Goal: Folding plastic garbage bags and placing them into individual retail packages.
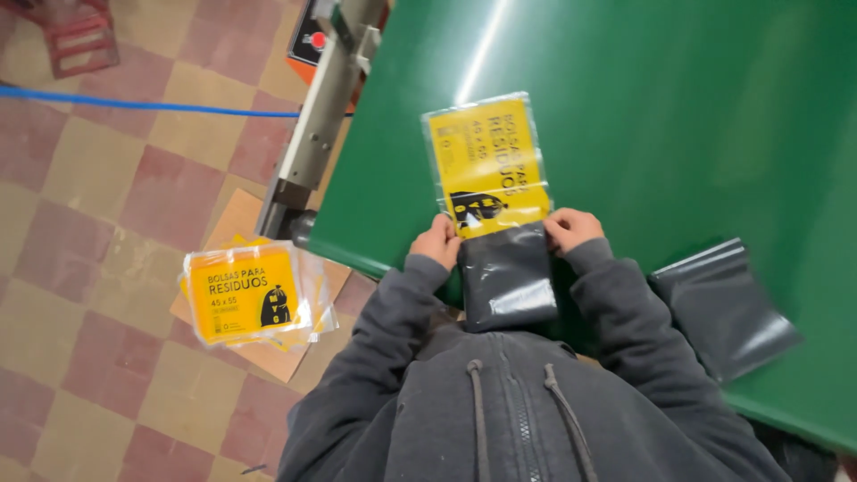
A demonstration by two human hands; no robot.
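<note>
A clear plastic sleeve with a yellow printed card [486, 162] lies on the green table [678, 116] in front of me. A folded black plastic bag [506, 277] sticks out of the sleeve's near end. My left hand [437, 241] pinches the left near corner of the sleeve by the black bag. On the right side, my right hand [571, 228] grips the other near corner. Both hands touch the sleeve and the bag's edge.
Another folded black bag [721, 308] lies on the table to my right. A stack of filled yellow packs [250, 296] rests on cardboard on the tiled floor at left. A metal machine part [321, 107] adjoins the table's left edge. A blue hose [134, 103] crosses the floor.
</note>
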